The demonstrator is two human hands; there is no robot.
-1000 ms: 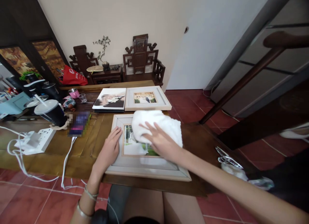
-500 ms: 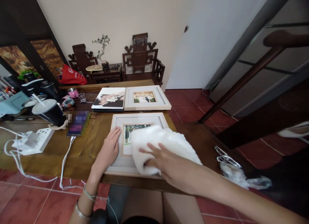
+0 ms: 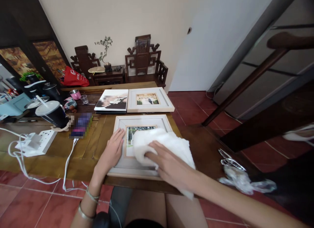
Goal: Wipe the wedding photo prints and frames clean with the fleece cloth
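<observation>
A pale wooden picture frame (image 3: 143,120) lies face up at the table's near edge, with a photo (image 3: 130,141) behind its light mat. My left hand (image 3: 113,152) rests flat on the frame's left side, fingers stretched out. Across the right half of the frame, my right hand (image 3: 170,162) presses down a bunched white cloth (image 3: 159,136) and grips it. The cloth hides the right part of the photo, and its lower corner hangs past the table edge beneath my wrist.
Beyond lie a second framed photo (image 3: 149,102) and a photo panel (image 3: 114,100). To the left are a drink cup (image 3: 54,113), a phone (image 3: 82,124) on a white cable, and a power strip (image 3: 44,142). Scissors (image 3: 230,161) and crumpled clear plastic (image 3: 241,180) lie right.
My right hand has shifted slightly, and its fingers are more curled into the cloth. The cloth's right side has drawn inward, and a corner now hangs lower. My left hand stays on the frame.
</observation>
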